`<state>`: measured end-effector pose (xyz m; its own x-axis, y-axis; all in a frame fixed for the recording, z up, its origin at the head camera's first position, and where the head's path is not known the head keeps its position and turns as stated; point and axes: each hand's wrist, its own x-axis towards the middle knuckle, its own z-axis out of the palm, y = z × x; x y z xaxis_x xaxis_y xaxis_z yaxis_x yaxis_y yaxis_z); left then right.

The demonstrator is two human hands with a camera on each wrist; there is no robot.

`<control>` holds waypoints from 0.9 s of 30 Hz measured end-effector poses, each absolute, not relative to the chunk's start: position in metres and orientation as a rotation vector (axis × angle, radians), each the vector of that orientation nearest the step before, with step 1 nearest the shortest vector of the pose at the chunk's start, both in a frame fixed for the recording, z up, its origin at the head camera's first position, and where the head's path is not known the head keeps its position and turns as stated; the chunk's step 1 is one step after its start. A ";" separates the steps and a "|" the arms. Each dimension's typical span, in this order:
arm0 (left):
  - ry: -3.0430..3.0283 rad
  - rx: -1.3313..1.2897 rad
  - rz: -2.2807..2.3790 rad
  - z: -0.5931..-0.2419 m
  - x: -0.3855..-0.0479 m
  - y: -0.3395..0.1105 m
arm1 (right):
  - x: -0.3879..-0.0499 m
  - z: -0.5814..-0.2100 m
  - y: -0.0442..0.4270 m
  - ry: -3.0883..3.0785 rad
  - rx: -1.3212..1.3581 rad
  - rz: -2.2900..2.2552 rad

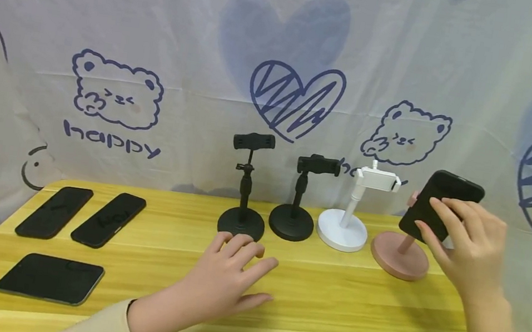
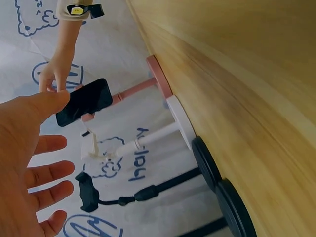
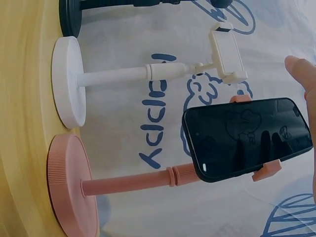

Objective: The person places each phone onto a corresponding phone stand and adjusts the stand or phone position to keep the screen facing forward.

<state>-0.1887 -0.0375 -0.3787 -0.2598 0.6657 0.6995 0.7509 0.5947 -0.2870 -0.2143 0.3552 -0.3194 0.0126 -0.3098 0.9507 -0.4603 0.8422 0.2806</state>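
Observation:
In the head view, a black phone [image 1: 450, 186] is tilted on the pink stand [image 1: 399, 256]. The right wrist view shows this phone [image 3: 247, 138] between the pink clamp's arms. My right hand [image 1: 473, 244] is in front of the phone's screen with fingers extended; whether the fingertips touch it I cannot tell. Part of that hand [image 3: 306, 81] shows at the right edge of the right wrist view. My left hand [image 1: 226, 278] holds nothing, its fingers spread and loosely bent, in front of the left black stand [image 1: 241, 221].
Another black stand [image 1: 291, 222] and a white stand [image 1: 342, 230] are in the row at the table's back edge. Several dark phones, one of them [image 1: 50, 278] nearest the front, lie on the table's left side. A printed cloth [image 1: 191, 122] hangs behind.

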 end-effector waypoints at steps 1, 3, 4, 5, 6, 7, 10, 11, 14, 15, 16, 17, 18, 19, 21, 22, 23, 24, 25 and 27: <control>-2.005 -1.122 -0.133 -0.379 -0.188 -0.041 | -0.215 -0.320 0.355 -1.585 0.623 0.131; -2.018 -1.117 -0.142 -0.379 -0.186 -0.047 | -0.217 -0.320 0.354 -1.588 0.621 0.131; -2.021 -1.112 -0.140 -0.379 -0.185 -0.051 | -0.218 -0.321 0.354 -1.588 0.620 0.131; -2.021 -1.107 -0.139 -0.379 -0.185 -0.054 | -0.219 -0.321 0.353 -1.591 0.619 0.131; -2.021 -1.103 -0.138 -0.379 -0.184 -0.057 | -0.219 -0.322 0.353 -1.596 0.617 0.126; -2.023 -1.099 -0.133 -0.379 -0.184 -0.060 | -0.220 -0.322 0.353 -1.598 0.616 0.125; -2.042 -1.092 -0.124 -0.379 -0.182 -0.069 | -0.222 -0.324 0.354 -1.600 0.611 0.131; -2.058 -1.091 -0.125 -0.380 -0.182 -0.072 | -0.222 -0.324 0.354 -1.600 0.609 0.133; -2.115 -1.077 -0.119 -0.380 -0.181 -0.081 | -0.224 -0.325 0.355 -1.589 0.597 0.148; -2.136 -1.069 -0.115 -0.381 -0.181 -0.084 | -0.225 -0.325 0.355 -1.588 0.593 0.152; -2.156 -1.058 -0.111 -0.381 -0.181 -0.088 | -0.226 -0.325 0.354 -1.587 0.586 0.157; -2.176 -1.045 -0.104 -0.381 -0.180 -0.091 | -0.227 -0.325 0.354 -1.584 0.578 0.162; -2.194 -1.031 -0.098 -0.381 -0.180 -0.094 | -0.228 -0.325 0.353 -1.582 0.570 0.170; -2.210 -1.016 -0.089 -0.381 -0.180 -0.097 | -0.230 -0.326 0.353 -1.583 0.564 0.175; -2.235 -0.990 -0.078 -0.382 -0.179 -0.103 | -0.233 -0.326 0.352 -1.582 0.553 0.189; -2.244 -0.977 -0.070 -0.382 -0.178 -0.106 | -0.234 -0.326 0.351 -1.582 0.550 0.195; -2.252 -0.969 -0.068 -0.382 -0.177 -0.108 | -0.236 -0.327 0.350 -1.580 0.548 0.198; -2.262 -0.960 -0.064 -0.382 -0.177 -0.111 | -0.237 -0.327 0.350 -1.581 0.547 0.201; -2.269 -0.951 -0.064 -0.383 -0.176 -0.114 | -0.238 -0.327 0.349 -1.584 0.547 0.201; -2.283 -0.936 -0.064 -0.384 -0.175 -0.120 | -0.242 -0.328 0.347 -1.586 0.543 0.201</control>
<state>-0.1755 -0.1202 -0.3835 -0.5255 0.6089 0.5942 0.6412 0.7425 -0.1938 -0.2418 0.3475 -0.3277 -0.0017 -0.2190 0.9757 -0.4559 0.8686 0.1941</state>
